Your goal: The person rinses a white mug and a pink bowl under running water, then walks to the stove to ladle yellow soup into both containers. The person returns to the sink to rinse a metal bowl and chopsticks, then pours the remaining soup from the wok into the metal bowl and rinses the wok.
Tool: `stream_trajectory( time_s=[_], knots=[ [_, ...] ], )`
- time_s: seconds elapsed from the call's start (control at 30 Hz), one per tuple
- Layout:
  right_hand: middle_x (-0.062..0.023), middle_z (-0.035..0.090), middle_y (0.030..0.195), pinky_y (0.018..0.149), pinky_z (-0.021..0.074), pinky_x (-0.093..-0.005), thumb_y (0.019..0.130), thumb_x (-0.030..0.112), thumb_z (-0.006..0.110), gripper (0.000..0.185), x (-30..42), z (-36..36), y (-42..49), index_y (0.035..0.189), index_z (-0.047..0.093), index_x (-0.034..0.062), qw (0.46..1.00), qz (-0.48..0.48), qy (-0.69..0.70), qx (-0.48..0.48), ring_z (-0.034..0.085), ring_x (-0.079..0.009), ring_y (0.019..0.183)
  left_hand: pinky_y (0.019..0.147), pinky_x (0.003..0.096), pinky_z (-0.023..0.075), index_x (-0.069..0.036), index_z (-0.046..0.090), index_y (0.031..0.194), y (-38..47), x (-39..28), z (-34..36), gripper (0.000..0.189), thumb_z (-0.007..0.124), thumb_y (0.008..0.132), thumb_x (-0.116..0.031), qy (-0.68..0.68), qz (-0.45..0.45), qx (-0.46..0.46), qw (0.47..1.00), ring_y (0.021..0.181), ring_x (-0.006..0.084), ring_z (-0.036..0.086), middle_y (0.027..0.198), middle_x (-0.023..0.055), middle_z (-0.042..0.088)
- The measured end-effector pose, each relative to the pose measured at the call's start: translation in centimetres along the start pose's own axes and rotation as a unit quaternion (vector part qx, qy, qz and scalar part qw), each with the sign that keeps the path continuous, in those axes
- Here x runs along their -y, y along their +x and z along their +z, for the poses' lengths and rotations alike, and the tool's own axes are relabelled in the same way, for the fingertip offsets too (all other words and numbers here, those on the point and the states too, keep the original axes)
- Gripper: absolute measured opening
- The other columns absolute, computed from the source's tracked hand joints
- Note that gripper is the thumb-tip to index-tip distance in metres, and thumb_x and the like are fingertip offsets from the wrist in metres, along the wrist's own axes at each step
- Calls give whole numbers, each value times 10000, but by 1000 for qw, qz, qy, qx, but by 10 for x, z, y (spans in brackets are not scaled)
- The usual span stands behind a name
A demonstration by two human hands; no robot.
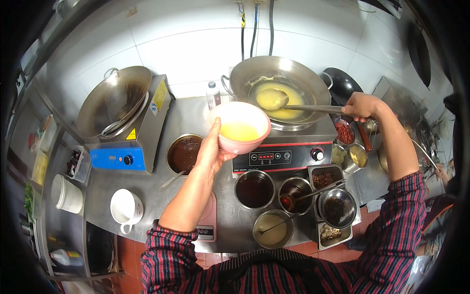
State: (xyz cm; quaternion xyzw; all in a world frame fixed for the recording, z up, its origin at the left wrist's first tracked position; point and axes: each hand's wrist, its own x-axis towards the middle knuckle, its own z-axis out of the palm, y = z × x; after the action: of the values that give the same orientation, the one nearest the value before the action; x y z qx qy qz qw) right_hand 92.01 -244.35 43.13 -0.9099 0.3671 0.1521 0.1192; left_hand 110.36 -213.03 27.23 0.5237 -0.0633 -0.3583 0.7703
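Note:
My left hand (216, 150) holds a pink bowl (244, 147) by its rim, thumb at the edge and fingers beneath. Yellow liquid (240, 131) lies in the bowl, tilted slightly toward me. In my right hand (361, 106) is the handle of a metal ladle (312, 108). The ladle's head (272, 99) rests in the large steel wok (246, 77), full of the same sort of yellow liquid. More yellow liquid (293, 113) pools in the wok, which sits on an induction cooker (242, 158) with a lit display. The bowl is just in front of the wok's left rim.
A second wok (125, 92) leans on a blue-fronted cooker (117, 158) at left. Pots of dark sauce (255, 188) and pale paste (270, 228), a white mug (125, 209) and a pink scale (207, 220) stand on the steel counter. At far right another person's hand (442, 172) shows.

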Motion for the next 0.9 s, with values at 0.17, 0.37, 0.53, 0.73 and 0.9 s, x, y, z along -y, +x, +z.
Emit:
stream_trajectory(
  time_s=[0.17, 0.37, 0.53, 0.73, 0.9],
  knots=[
    [-45, 550, 552, 407, 419, -262, 836, 313, 552, 356, 2, -19, -22, 812, 625, -34, 1000, -3, -3, -23, 490, -114, 410, 583, 310, 518, -46, 408, 1248, 6, 1, 5, 683, 460, 827, -581, -11, -10, 12, 1000, 803, 198, 613, 1092, 141, 557],
    [-32, 534, 528, 386, 398, -242, 850, 287, 568, 328, 7, -44, -57, 824, 627, -34, 998, -16, 8, -56, 482, -92, 406, 563, 309, 512, -50, 414, 1244, 8, -1, 10, 676, 452, 831, -583, 0, -15, -1, 1000, 813, 199, 613, 1080, 134, 563],
    [-11, 495, 500, 362, 371, -224, 837, 291, 605, 318, 14, -56, -90, 809, 627, -25, 996, -36, 37, -75, 469, -81, 401, 552, 300, 516, -34, 408, 1247, 6, -3, 11, 677, 443, 840, -574, -6, -12, -1, 1000, 846, 193, 615, 1086, 140, 561],
    [-12, 492, 491, 357, 360, -210, 807, 362, 628, 385, 23, -49, -117, 774, 625, -22, 996, -63, 17, -59, 453, -73, 391, 520, 283, 516, -28, 428, 1230, 8, -2, 9, 669, 433, 844, -574, 3, -7, 7, 1000, 822, 187, 627, 1036, 133, 590],
    [-50, 472, 480, 386, 366, -257, 785, 382, 637, 422, 29, -34, -132, 795, 616, -38, 990, -114, -28, -78, 463, -112, 412, 513, 260, 517, -18, 435, 1222, 7, 0, 5, 683, 430, 840, -584, 12, -8, 13, 1000, 798, 170, 632, 1031, 117, 597]
  ],
)
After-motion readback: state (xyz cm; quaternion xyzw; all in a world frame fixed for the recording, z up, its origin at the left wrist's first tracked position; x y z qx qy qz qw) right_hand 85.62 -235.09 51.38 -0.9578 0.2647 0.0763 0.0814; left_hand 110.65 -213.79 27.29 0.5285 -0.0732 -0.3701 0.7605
